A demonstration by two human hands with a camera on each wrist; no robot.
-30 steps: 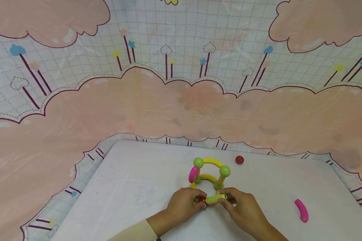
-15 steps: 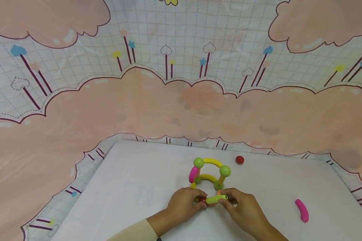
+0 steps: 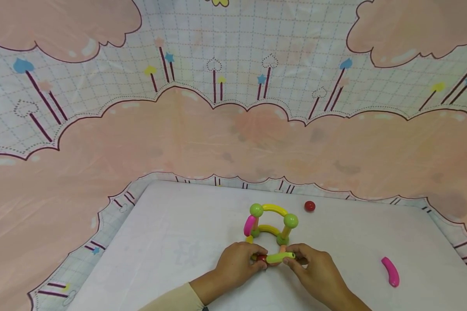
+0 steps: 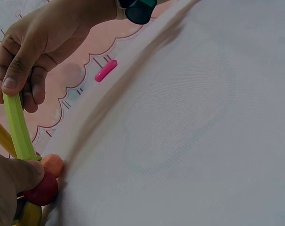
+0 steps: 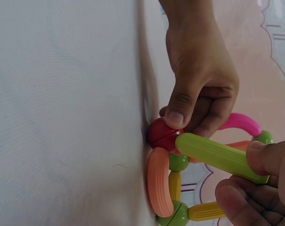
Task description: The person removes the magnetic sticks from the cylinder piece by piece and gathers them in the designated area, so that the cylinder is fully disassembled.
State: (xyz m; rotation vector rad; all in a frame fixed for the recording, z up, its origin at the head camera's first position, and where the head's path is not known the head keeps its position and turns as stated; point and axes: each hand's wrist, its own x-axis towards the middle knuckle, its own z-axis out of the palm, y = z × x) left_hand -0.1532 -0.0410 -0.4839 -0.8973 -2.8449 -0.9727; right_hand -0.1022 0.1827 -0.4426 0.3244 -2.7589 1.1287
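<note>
Light-green stick [image 5: 220, 155] bridges the two hands over the white table [image 3: 151, 250]: the right hand [image 3: 315, 268] pinches one end between thumb and fingers, and the other end touches a red ball [image 5: 162, 136]. The left hand [image 3: 235, 265] grips that ball with its thumb and fingers, just beside the stick's end. One orange curved stick [image 5: 160, 181] also touches the ball. Beyond the hands, toward the table's far edge, stands a toy frame [image 3: 290, 221] with four green balls [image 3: 256, 210] and two yellow curved sticks [image 3: 274, 209] between them. Pink curved sticks number two: one [image 3: 249, 225] on the frame's side facing the table's left edge, one loose [image 3: 391, 272] toward the right edge. A second red ball [image 3: 309, 206] lies near the far edge.
</note>
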